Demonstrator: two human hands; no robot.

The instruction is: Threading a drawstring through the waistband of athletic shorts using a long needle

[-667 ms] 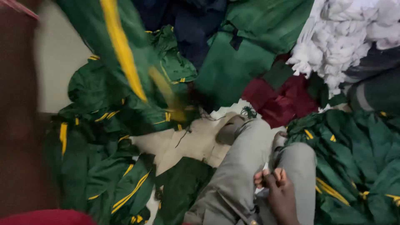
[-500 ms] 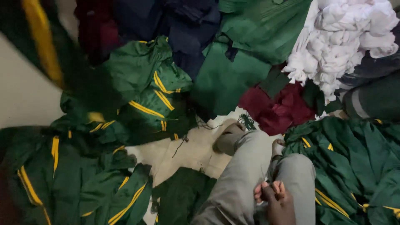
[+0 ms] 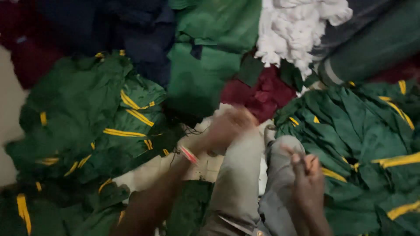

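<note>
Now the left hand (image 3: 229, 126), absent a moment ago, reaches to twelve o'clock over the grey-trousered knee (image 3: 238, 175); its grip is blurred beyond telling. Right hand (image 3: 308, 175) stays at five o'clock, fingers curled on something small, amid green garments with yellow stripes (image 3: 109, 122).

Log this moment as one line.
left hand: blurred over grey trouser knee | right hand: on lap | green yellow-striped garments both sides

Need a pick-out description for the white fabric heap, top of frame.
Start from the person's grey trouser legs at bottom centre and go up past the maroon cloth. Above it, at the top edge right of centre, sits the white fabric heap. It is the only white, crumpled pile; its neighbours are green, navy or maroon.
</note>
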